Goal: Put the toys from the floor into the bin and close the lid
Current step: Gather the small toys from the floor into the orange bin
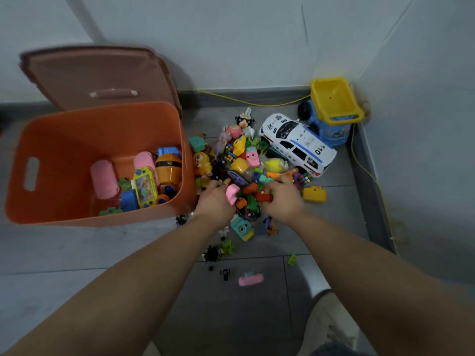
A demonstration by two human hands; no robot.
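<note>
An orange bin (77,129) stands open at the left, its lid (97,75) leaning back against the wall. Several toys lie inside, among them a yellow handheld game (145,187). To its right a heap of small toys (246,160) covers the floor. My left hand (214,201) and my right hand (282,199) reach into the near side of the heap, fingers curled round a bunch of small toys. A pink piece (232,192) shows at my left fingers and an orange piece (263,197) at my right.
A white police car (298,145) and a blue-and-yellow dump truck (334,109) sit in the corner by the walls. A teal toy camera (241,228), a yellow block (314,194), a pink toy (250,279) and small scattered bits lie on the grey tiles nearer me.
</note>
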